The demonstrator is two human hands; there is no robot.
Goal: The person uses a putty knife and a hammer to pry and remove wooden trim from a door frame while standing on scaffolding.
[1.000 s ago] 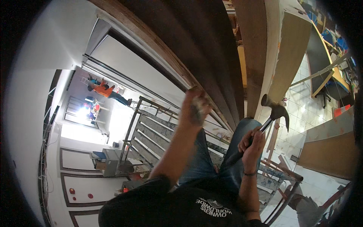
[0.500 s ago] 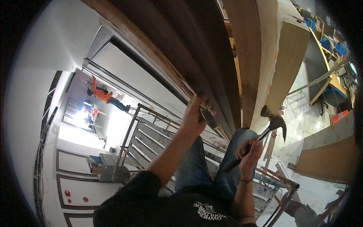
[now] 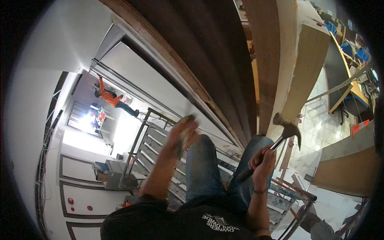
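Note:
My right hand [image 3: 262, 160] is closed round the shaft of a claw hammer [image 3: 289, 130], above my right knee. The hammer's rusty head points up and away, and its dark grip end hangs below my fist. Smeared by motion, my left hand [image 3: 178, 138] is raised near my left knee, apart from the wood. It is closed on a worn, chisel-like tool [image 3: 188, 119]; only its dark end shows, blurred. Ahead of me rises a dark brown wooden panel [image 3: 200, 60] with a raw, rough strip along its left edge [image 3: 192, 86].
Under my legs is a slatted metal scaffold platform [image 3: 160, 146] with a tube rail [image 3: 296, 190] at right. Pale boards [image 3: 306, 68] stand right of the panel. Far below lies a tiled floor [image 3: 316, 120] with wood scraps. A person in orange [image 3: 110, 98] works at far left.
My left hand has swung back from the panel's edge toward my left, taking the chisel-like tool with it. My right hand and the hammer have hardly moved.

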